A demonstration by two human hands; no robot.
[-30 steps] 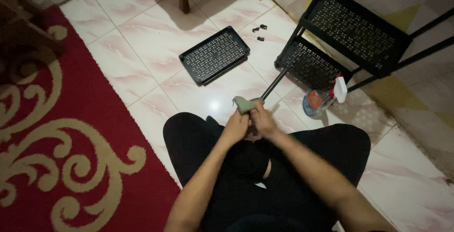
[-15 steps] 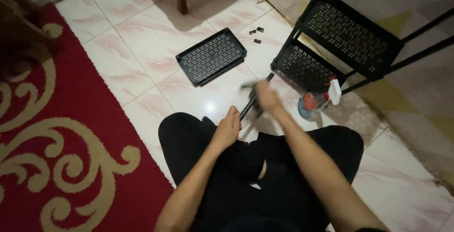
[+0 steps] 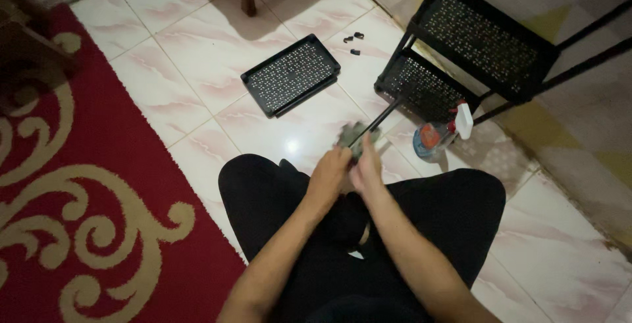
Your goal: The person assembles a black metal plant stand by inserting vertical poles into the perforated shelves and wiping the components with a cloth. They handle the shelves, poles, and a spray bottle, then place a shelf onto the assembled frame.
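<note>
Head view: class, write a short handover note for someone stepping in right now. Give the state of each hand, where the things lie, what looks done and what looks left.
Left hand: closed around the near end of a thin black rod, above the lap.
Right hand: pressing a grey cloth around the same rod.
Things: the rod slants up toward the black perforated rack standing at right. A loose perforated shelf tray lies flat on the tiled floor; small black pieces sit beyond it. A spray bottle stands by the rack's foot.
Done: two shelves sit in the rack.
Left: apparently the loose tray and small pieces, both out of the rack.
</note>
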